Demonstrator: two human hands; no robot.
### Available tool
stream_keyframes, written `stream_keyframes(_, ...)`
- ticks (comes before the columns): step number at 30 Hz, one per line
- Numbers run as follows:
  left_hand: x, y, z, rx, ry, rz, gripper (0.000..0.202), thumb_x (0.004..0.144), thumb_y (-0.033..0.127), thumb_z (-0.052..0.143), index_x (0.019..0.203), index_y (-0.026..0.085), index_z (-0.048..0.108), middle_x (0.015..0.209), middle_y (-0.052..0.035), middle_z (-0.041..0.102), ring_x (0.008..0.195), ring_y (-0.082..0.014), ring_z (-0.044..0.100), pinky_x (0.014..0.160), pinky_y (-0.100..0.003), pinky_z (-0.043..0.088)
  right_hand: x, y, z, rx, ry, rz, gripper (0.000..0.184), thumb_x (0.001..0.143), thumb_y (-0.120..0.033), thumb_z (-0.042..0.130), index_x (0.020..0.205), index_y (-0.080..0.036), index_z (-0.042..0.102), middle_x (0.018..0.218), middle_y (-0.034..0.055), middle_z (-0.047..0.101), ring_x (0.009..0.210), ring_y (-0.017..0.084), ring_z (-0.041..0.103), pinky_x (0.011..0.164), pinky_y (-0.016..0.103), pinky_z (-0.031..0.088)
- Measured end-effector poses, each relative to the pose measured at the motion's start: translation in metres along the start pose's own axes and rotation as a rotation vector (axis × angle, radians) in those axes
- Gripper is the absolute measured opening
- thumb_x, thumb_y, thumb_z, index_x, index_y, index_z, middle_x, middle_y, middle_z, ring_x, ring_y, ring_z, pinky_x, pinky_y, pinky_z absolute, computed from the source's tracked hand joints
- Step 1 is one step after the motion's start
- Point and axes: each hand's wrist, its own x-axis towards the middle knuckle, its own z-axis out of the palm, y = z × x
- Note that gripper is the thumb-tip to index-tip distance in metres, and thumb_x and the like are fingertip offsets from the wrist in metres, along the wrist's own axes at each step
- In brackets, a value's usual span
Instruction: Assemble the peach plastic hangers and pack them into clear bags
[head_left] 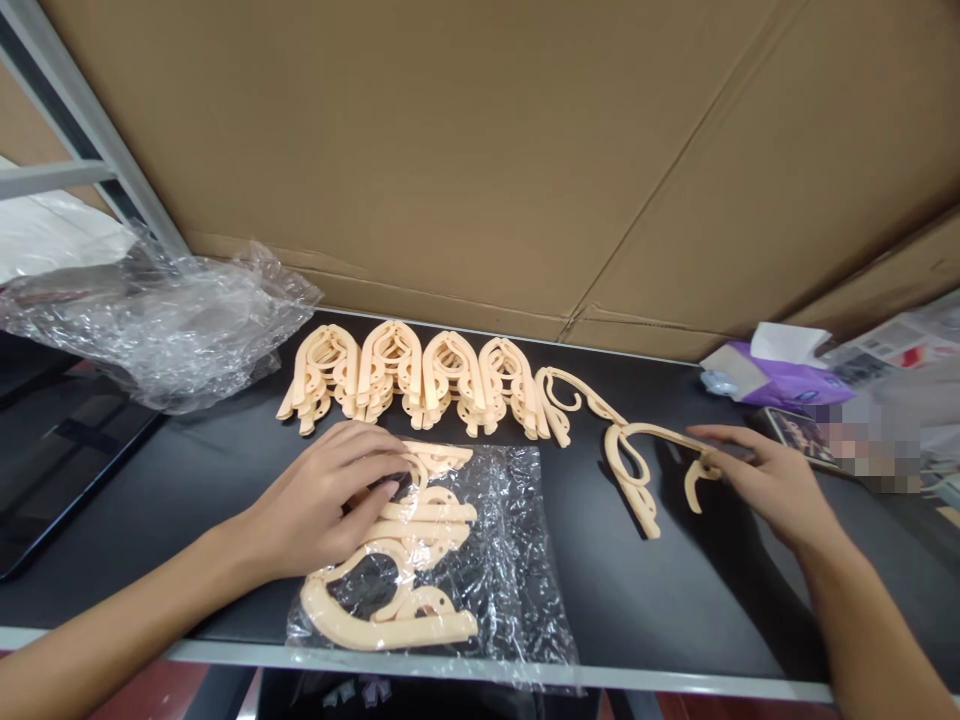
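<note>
My left hand point(334, 500) is closed on the upper of the cream folding hangers point(390, 632) lying at the clear plastic bag point(510, 570) near the table's front edge. Whether these hangers are inside the bag or on top of it, I cannot tell. Over on the right, my right hand point(765, 480) grips the arm end of another cream folding hanger point(630, 480), whose other arm points toward the front. Just behind it lies one more loose folding hanger point(581, 385). Several bunches of folded hangers point(450, 375) stand in a row at the back.
Crumpled clear plastic wrap point(180, 320) and a dark flat screen-like panel point(82, 440) occupy the left side. A purple tissue pack point(787, 375) sits at the back right beside a small box point(799, 437). Cardboard point(450, 150) walls off the rear of the black table point(585, 610).
</note>
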Motion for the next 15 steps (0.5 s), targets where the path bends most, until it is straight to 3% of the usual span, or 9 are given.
stream_keyframes(5,-0.001,-0.001,0.001,0.012,0.007,0.009,0.030,0.091,0.007,0.057,0.117,0.017,0.068,0.113,-0.0100,0.071,0.109,-0.0240,0.064,0.094,-0.043,0.054,0.001,0.011,-0.011,0.020,-0.145,-0.146,0.031,0.061,-0.037,0.061,0.084,-0.025,0.078,0.125,0.0102,0.071,0.122,0.035,0.060,0.108,0.047,0.042)
stream_keyframes(9,-0.003,-0.003,0.003,-0.001,0.001,0.000,0.032,0.092,0.007,0.056,0.120,0.018,0.067,0.115,-0.0101,0.070,0.111,-0.0238,0.063,0.095,-0.043,0.054,0.007,0.027,-0.012,-0.064,-0.177,-0.213,0.024,0.063,-0.036,0.062,0.075,-0.026,0.079,0.124,0.0106,0.072,0.123,0.035,0.061,0.114,0.049,0.037)
stream_keyframes(15,-0.004,-0.003,0.003,0.000,0.009,-0.007,0.033,0.092,0.009,0.056,0.121,0.020,0.068,0.114,-0.0095,0.071,0.109,-0.0240,0.064,0.093,-0.042,0.056,0.006,0.041,-0.008,-0.132,-0.118,-0.313,0.022,0.073,-0.038,0.059,0.073,-0.026,0.076,0.120,0.0106,0.072,0.116,0.033,0.064,0.112,0.049,0.040)
